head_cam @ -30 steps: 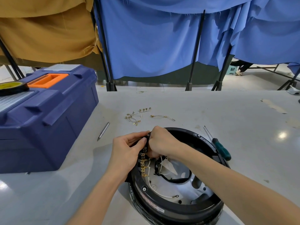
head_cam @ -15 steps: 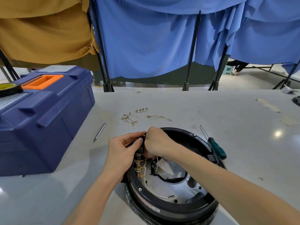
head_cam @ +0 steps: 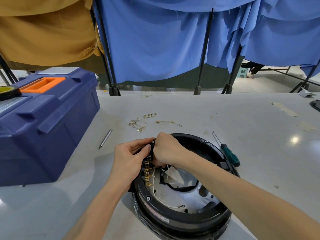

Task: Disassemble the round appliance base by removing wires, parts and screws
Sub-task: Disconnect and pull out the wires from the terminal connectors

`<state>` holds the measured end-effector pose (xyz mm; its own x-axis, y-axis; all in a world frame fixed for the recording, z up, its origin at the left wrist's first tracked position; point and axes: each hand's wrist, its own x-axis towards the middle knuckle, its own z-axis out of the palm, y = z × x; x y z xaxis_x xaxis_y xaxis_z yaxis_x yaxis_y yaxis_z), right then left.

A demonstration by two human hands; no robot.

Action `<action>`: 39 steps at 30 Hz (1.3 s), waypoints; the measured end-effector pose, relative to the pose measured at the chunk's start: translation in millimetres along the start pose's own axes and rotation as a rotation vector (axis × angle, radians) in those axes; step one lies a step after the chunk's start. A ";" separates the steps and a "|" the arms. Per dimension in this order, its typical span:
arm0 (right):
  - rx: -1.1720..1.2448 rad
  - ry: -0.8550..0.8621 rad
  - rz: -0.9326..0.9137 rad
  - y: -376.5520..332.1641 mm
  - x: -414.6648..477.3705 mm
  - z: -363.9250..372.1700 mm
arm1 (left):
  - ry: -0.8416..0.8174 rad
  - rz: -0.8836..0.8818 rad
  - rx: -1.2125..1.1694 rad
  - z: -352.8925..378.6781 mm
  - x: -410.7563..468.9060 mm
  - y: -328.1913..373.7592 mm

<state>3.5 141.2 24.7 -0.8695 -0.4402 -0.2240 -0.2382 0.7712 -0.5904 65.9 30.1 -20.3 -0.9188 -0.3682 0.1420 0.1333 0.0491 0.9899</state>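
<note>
- Blue toolbox (head_cam: pixel 52 125) at far left on the grey table (head_cam: pixel 225 118), lid closed, orange handle (head_cam: pixel 43 84) on top; tape roll (head_cam: pixel 7 90) sits on the lid at the frame edge.
- Metal rod (head_cam: pixel 105 139), thin and pen-like, lies on the table between the toolbox and the hands.
- Loose wires (head_cam: pixel 140 122) with gold terminals lie on the table beyond the hands, apart from the base.
- Left hand (head_cam: pixel 129 161) grips the left rim of the base: thumb on top, fingers curled round the outer side.
- Terminal strip (head_cam: pixel 148 172), black with gold tabs, runs along the inner left rim, between the two hands.
- Right hand (head_cam: pixel 168 149) is just beside the left, fingers curled down at the strip; cannot tell what they pinch, fingertips hidden.
- Round appliance base (head_cam: pixel 181 219), a black ring, sits on the table's near centre, open side up; white wire (head_cam: pixel 166 204) with a ring terminal lies loose inside.
- Green-handled screwdriver (head_cam: pixel 230 154) lies on the table, touching the base's right rim.
</note>
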 end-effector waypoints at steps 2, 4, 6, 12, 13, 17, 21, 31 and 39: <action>0.051 -0.049 0.006 3.3 -2.6 -3.0 | 0.002 0.001 0.003 0.0 1.0 -0.2; 0.094 -0.056 0.007 5.7 -4.4 -5.7 | 0.011 -0.006 0.008 -0.1 2.3 -0.9; 0.110 -0.042 -0.006 7.1 -6.3 -7.3 | 0.011 -0.008 0.007 0.1 2.0 -1.3; 0.068 -0.098 -0.061 12.4 -15.9 -18.1 | 0.014 -0.014 0.003 -0.1 1.1 -0.4; 0.050 -0.069 -0.092 13.1 -17.8 -19.7 | 0.012 -0.017 -0.004 0.1 1.2 -0.2; 0.077 0.045 -0.236 13.8 -29.8 -21.9 | 0.000 -0.004 -0.016 -0.2 1.0 -0.3; 0.035 0.016 -0.283 9.6 -38.4 -12.9 | -0.001 0.014 -0.025 0.6 1.4 -0.6; -0.111 -0.026 -0.251 -2.7 -30.8 -0.8 | -0.006 0.026 -0.044 0.3 2.7 -3.7; -0.038 0.048 -0.221 -2.9 -24.8 8.1 | -0.010 0.048 -0.026 -0.3 4.2 -5.2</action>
<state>29.3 146.0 25.7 -0.8138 -0.5787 -0.0541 -0.4408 0.6751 -0.5916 61.5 28.0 -24.9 -0.9149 -0.3565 0.1894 0.1867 0.0425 0.9815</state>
